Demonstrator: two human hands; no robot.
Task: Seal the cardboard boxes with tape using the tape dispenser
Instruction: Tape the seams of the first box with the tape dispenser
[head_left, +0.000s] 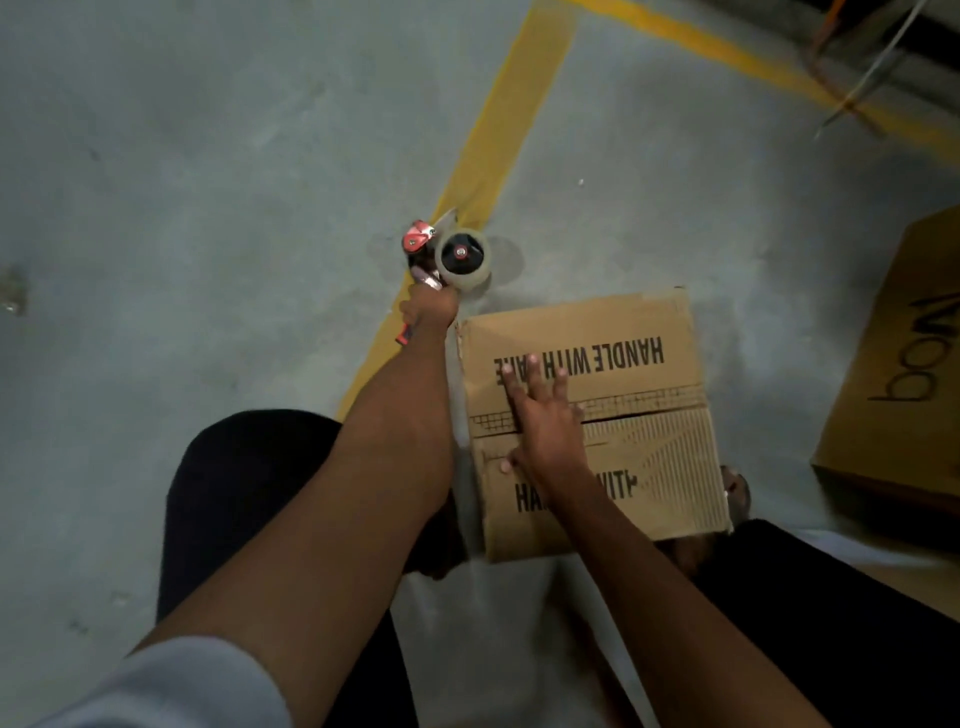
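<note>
A brown cardboard box (644, 364) printed "HANDLE WITH CARE" sits on the floor in front of me, its two top flaps meeting in a seam across the middle. My right hand (540, 421) lies flat on the seam with fingers spread, pressing both flaps down. My left hand (428, 312) grips the handle of a red tape dispenser (452, 252) with a clear tape roll, held just beyond the box's far left corner, above the floor.
A second, larger cardboard box (904, 374) stands at the right edge. Yellow floor lines (498, 140) run across the grey concrete. My knees in dark trousers flank the box. A metal frame (852, 88) shows at the top right.
</note>
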